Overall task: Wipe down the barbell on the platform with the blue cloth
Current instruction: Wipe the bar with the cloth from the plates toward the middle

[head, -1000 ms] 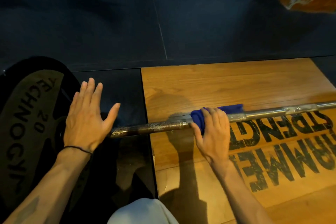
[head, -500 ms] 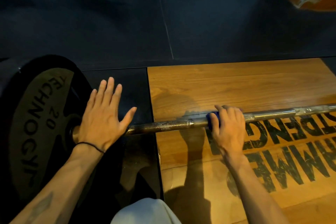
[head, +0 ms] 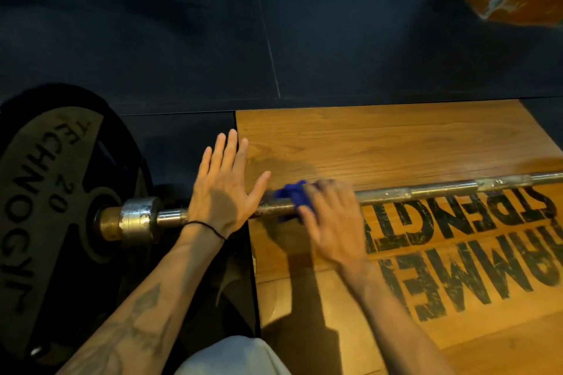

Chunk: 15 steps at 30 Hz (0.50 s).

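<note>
My right hand [head: 332, 222] was curled over the barbell [head: 426, 192] w/ the blue cloth [head: 294, 196] bunched under the fingers, so that grip was clamped round cloth and shaft together, just right of the wood platform's [head: 380, 143] left edge. My left hand [head: 222, 189] lay flat across the bar, fingers straight and spread, holding nothing, just pressing down between the collar [head: 138, 218] and the cloth. The bar itself lay left to right across the platform, its left end loaded w/ a 20 plate [head: 39, 207] sitting on the dark rubber floor [head: 182, 39]. I judged the bar heavy and stiff, not something to lift, prob. apt to roll a bit on the plate, hence the flat palm to steady it. The shaft looked speckled and rough, chalk or rust I couldn't tell, so the cloth would likely drag more than slide. The cloth was soft and light and would bunch or slip out of the fist unless wrapped well round. Best hold, I reckoned: cloth wrapped round the shaft, squeezed firm, worked section by section toward the right, where most of the bar looked unwiped.
</note>
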{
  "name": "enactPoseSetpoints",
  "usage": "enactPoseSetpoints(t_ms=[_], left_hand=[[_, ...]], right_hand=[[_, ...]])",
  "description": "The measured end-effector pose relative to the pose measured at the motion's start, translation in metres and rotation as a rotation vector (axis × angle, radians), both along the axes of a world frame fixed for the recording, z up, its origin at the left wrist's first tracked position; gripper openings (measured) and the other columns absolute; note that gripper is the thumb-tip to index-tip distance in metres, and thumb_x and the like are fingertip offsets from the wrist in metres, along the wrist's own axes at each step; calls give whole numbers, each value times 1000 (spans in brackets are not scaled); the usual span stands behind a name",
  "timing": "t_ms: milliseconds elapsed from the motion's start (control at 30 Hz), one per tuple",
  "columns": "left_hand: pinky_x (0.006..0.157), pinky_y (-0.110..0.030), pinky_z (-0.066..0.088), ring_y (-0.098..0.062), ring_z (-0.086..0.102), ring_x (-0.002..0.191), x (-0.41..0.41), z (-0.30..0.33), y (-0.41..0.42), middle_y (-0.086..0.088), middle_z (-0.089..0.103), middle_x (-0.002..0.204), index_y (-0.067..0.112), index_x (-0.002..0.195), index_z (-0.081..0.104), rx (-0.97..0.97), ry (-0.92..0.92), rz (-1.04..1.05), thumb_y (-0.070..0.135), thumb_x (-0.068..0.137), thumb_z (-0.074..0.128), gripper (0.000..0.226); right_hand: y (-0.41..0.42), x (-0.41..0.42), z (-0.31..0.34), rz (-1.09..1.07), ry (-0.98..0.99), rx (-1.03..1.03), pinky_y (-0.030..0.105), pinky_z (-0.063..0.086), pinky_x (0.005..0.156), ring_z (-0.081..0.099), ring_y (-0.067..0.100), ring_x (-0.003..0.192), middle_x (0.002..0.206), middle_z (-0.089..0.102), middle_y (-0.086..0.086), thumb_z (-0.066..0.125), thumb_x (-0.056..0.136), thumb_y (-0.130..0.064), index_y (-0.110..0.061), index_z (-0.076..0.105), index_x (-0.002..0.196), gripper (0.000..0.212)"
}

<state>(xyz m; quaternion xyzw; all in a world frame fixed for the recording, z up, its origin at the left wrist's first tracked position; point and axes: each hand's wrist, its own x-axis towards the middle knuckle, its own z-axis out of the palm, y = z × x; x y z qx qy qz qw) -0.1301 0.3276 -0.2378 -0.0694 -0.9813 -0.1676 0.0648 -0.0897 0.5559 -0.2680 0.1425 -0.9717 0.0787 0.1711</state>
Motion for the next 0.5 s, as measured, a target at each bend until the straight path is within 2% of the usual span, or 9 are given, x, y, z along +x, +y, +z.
enactPoseSetpoints(t_ms=[100, 167, 267, 300, 367, 433, 500], left_hand=[[125, -45, 8, -23, 3, 154, 2, 1, 0, -10, 10, 167, 12, 158, 19, -10, -3, 2, 67, 95, 18, 83], [125, -44, 7, -23, 3, 154, 0, 0, 2, -10, 9, 167, 13, 158, 18, -16, -4, -2, 67, 95, 18, 82], [125, -42, 8, -23, 5, 154, 1, -3, 2, -10, 11, 167, 14, 157, 19, -18, -1, -7, 66, 96, 18, 81], [125, -42, 9, -23, 6, 154, 1, -3, 3, -9, 12, 166, 14, 157, 20, -7, 2, -12, 66, 96, 18, 81], [125, -43, 13, -22, 8, 154, 1, -3, 3, -9, 14, 166, 13, 157, 22, 18, 12, -22, 66, 96, 21, 80], [124, -44, 17, -22, 10, 154, 1, -2, 3, -10, 17, 166, 12, 156, 25, 37, 22, -27, 64, 97, 25, 79], [123, -46, 21, -23, 13, 154, 1, -3, 2, -11, 19, 165, 11, 155, 27, 44, 29, -32, 63, 97, 27, 78]], right_hand=[[45, -6, 9, -185, 34, -43, 47, 40, 101, 55, 34, 105, 111, 62, 14, 29, 110, -45, -7, 65, 123, 54], [39, -6, 5, -293, 64, -96, 52, 40, 106, 55, 35, 109, 109, 62, 13, 30, 110, -44, -7, 68, 120, 54], [-21, -3, -4, -456, 52, -245, 54, 25, 122, 51, 35, 128, 119, 65, 13, 30, 109, -42, -9, 70, 122, 53], [-42, 3, -7, -419, 36, -255, 53, 22, 123, 49, 34, 132, 124, 65, 13, 31, 108, -42, -11, 69, 126, 52], [-69, 17, -12, -225, 32, -200, 52, 26, 122, 50, 32, 132, 128, 64, 11, 35, 107, -40, -12, 66, 132, 48], [-53, 12, -9, -24, 67, -99, 49, 33, 118, 53, 31, 125, 124, 64, 10, 41, 106, -38, -12, 66, 130, 43], [-19, 1, -8, 38, 82, -47, 47, 38, 108, 55, 32, 113, 116, 64, 12, 44, 106, -39, -11, 68, 123, 41]])
